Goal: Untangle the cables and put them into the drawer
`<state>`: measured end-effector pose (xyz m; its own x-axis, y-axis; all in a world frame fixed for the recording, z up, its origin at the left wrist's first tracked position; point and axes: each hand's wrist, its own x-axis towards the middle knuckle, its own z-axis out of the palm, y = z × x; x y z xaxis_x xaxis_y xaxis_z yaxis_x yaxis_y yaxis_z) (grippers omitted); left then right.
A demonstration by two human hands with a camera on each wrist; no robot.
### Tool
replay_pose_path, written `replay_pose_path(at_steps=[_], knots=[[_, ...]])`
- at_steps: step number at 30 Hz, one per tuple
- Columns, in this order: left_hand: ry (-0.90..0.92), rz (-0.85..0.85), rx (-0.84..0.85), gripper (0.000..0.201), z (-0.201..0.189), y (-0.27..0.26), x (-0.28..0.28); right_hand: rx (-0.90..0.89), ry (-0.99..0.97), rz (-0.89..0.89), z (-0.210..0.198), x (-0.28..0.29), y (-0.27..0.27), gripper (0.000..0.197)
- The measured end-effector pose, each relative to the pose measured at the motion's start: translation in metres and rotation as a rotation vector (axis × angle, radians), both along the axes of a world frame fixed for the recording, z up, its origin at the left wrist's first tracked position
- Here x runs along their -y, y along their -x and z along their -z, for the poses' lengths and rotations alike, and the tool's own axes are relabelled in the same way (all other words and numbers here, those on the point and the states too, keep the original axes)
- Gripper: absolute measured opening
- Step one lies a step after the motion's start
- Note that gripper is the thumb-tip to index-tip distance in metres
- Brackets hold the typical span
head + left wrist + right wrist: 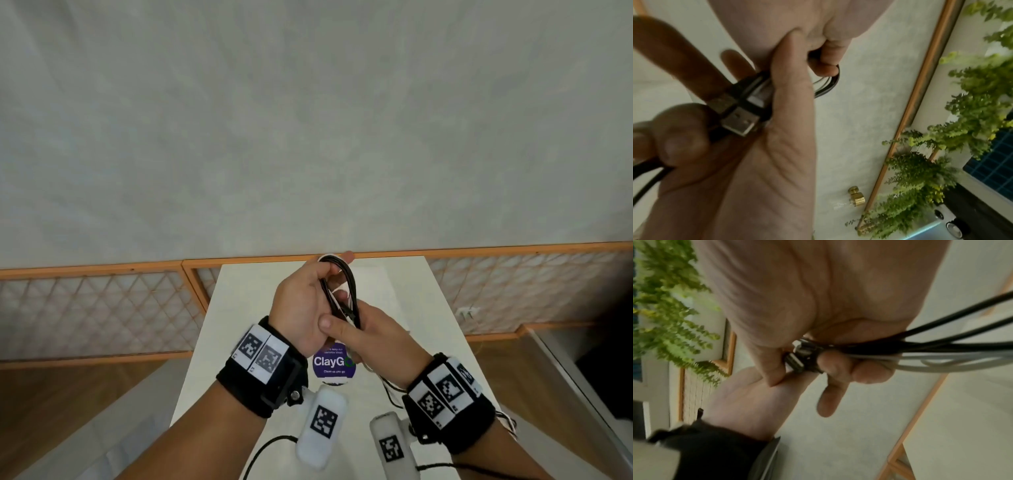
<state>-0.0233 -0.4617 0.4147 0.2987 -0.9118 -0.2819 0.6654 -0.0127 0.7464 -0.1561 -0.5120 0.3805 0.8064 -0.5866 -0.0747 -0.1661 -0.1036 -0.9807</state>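
Observation:
A bundle of black and white cables [346,284] is held as a loop above the white table [253,342]. My left hand [308,298] grips the loop's upper part, fingers curled round the strands. My right hand [366,329] pinches the bundle's lower end, thumb across it. In the left wrist view, silver USB plugs [740,121] stick out between the fingers, and the cable loop [828,84] shows behind the thumb. In the right wrist view, the plugs [797,360] sit at my curled fingers and the strands [941,350] fan off to the right. No drawer is in view.
A purple round ClayGo sticker [333,363] lies on the table under the hands. More thin cable [388,390] trails beside my right wrist. Orange-framed lattice panels [102,308] run behind the table under a pale wall. Green plants [962,113] hang nearby.

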Motion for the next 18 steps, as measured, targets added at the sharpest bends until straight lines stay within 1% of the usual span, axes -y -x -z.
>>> replay_pose_path(at_steps=[1,4,7,8,9,11,12,13,15,16,17,18], knots=[[0.017,0.024,0.016,0.042,-0.001,-0.001,-0.001,-0.002,-0.001,-0.013,0.0,0.0,0.0,0.024],[0.033,0.044,0.109,0.024,-0.003,-0.002,-0.005,-0.014,-0.004,0.017,0.0,-0.002,-0.002,0.035],[0.024,0.02,0.158,0.024,-0.005,0.003,-0.003,-0.012,-0.009,0.036,0.002,-0.008,-0.007,0.032],[0.008,-0.016,0.204,0.028,-0.004,0.004,-0.002,-0.012,0.003,0.04,0.003,-0.01,-0.008,0.03],[-0.022,-0.065,0.286,0.037,-0.002,0.006,-0.001,-0.014,0.028,0.042,0.005,-0.01,-0.008,0.029],[-0.117,-0.142,0.521,0.063,0.004,0.01,0.001,-0.01,0.079,0.033,0.009,-0.011,-0.008,0.029],[-0.154,-0.162,0.619,0.072,0.007,0.012,0.001,-0.004,0.098,0.02,0.01,-0.013,-0.008,0.029],[-0.181,-0.172,0.682,0.075,0.01,0.014,0.002,0.006,0.116,0.005,0.012,-0.013,-0.008,0.027],[-0.207,-0.195,0.709,0.074,0.015,0.016,0.003,0.017,0.147,-0.025,0.016,-0.014,-0.007,0.022],[-0.205,-0.204,0.695,0.077,0.017,0.017,0.003,0.015,0.165,-0.036,0.018,-0.014,-0.007,0.021],[-0.185,-0.208,0.662,0.085,0.019,0.017,0.004,0.015,0.183,-0.045,0.019,-0.014,-0.006,0.021],[-0.145,-0.213,0.605,0.091,0.02,0.017,0.005,0.013,0.198,-0.054,0.02,-0.014,-0.005,0.022]])
